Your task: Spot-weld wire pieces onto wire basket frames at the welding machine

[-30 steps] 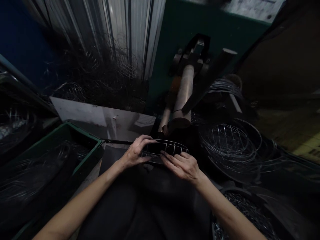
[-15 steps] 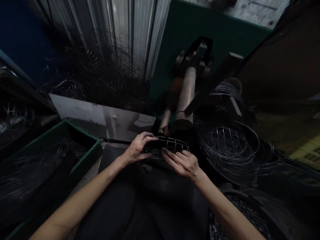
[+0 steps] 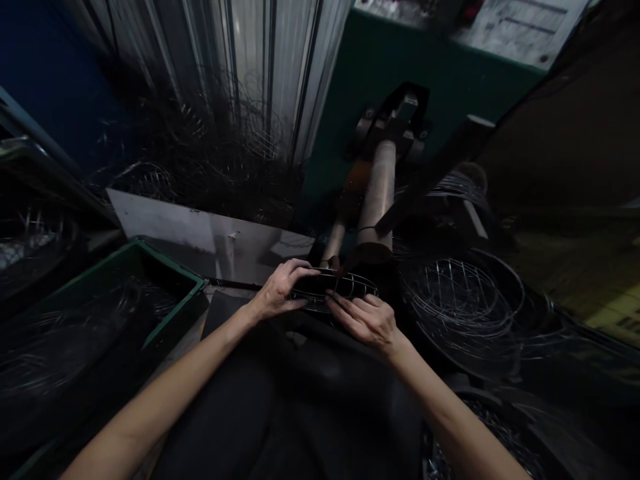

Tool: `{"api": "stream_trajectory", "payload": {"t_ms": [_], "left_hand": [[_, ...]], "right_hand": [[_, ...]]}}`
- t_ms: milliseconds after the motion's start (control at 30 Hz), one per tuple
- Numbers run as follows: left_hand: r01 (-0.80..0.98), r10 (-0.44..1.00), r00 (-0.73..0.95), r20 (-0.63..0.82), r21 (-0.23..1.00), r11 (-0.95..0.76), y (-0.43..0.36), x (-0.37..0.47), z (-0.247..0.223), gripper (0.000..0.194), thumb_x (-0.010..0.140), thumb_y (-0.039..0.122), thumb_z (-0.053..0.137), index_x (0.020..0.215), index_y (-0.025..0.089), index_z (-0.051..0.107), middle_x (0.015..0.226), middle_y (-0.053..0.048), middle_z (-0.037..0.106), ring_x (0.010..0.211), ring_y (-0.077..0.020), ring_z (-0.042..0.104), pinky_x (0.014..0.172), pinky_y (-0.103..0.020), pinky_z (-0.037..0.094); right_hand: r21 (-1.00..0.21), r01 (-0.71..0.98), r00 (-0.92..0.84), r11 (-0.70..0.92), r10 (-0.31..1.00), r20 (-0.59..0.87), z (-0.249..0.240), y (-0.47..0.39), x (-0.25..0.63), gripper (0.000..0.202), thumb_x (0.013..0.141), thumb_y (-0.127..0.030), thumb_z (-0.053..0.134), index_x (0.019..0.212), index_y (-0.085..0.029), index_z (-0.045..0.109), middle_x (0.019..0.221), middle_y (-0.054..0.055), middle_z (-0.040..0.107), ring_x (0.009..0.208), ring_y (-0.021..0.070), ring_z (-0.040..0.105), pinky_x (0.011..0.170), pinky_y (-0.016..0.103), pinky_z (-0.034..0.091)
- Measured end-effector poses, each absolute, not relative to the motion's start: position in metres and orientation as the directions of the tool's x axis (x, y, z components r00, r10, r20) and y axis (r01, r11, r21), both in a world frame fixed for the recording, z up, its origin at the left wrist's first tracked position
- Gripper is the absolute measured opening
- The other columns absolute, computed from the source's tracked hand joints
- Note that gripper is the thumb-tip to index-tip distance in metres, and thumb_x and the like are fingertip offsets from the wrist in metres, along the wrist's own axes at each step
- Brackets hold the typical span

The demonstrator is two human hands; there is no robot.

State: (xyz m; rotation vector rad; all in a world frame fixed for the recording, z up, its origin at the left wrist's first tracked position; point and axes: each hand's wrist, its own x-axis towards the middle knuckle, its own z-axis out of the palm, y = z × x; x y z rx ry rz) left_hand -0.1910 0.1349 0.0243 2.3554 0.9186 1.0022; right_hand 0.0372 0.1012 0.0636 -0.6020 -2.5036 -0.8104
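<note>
Between my two hands is a round wire basket frame [image 3: 353, 285], tilted so that its open hoop looks like a narrow oval. My left hand [image 3: 280, 290] grips its left end, thumb below and fingers above. On the near right rim, my right hand [image 3: 367, 320] pinches the wire with its fingers pressed together. Directly beyond the frame are the machine's thick metal cylinder [image 3: 376, 200] and a thinner rod [image 3: 334, 243]. The frame's far edge is close to the rod's lower tip; whether they touch I cannot tell.
A green machine body [image 3: 450, 80] stands behind. On the right, a tub holds round wire grids [image 3: 460, 293]; below it is a bucket of small metal pieces [image 3: 500, 427]. To the left are a green crate [image 3: 175, 320], a pale panel [image 3: 200, 233] and tangled wire [image 3: 215, 140].
The view has shifted slightly, so the surroundings sit a little lower and further right. Both hands keep their hold on the wire frame, which has barely moved or tilted.
</note>
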Motion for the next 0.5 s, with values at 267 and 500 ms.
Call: {"api": "stream_trajectory", "payload": {"t_ms": [267,500], "left_hand": [[0.394,0.698,0.557,0.450,0.596,-0.699,0.145,-0.194,0.015,0.055,0.072,0.021,0.066,0.123,0.021,0.045,0.124,-0.011,0.047,0.119,-0.0256,0.045,0.098,-0.043,0.040],[0.423,0.735,0.500,0.459,0.611,-0.669,0.156,-0.223,0.008,0.060,0.070,0.019,0.068,0.125,0.022,0.043,0.125,-0.010,0.047,0.120,-0.0254,0.044,0.102,-0.046,0.037]], "right_hand": [[0.396,0.579,-0.789,0.712,0.368,0.492,0.037,0.101,0.045,0.021,0.085,-0.016,0.056,0.103,-0.019,0.066,0.113,0.002,0.066,0.063,0.0072,0.053,0.058,0.027,0.034],[0.181,0.751,-0.634,0.635,0.617,0.465,0.023,0.085,0.012,0.032,0.091,-0.025,0.047,0.122,-0.028,0.056,0.117,0.004,0.064,0.070,0.0089,0.057,0.063,0.027,0.036]]}}
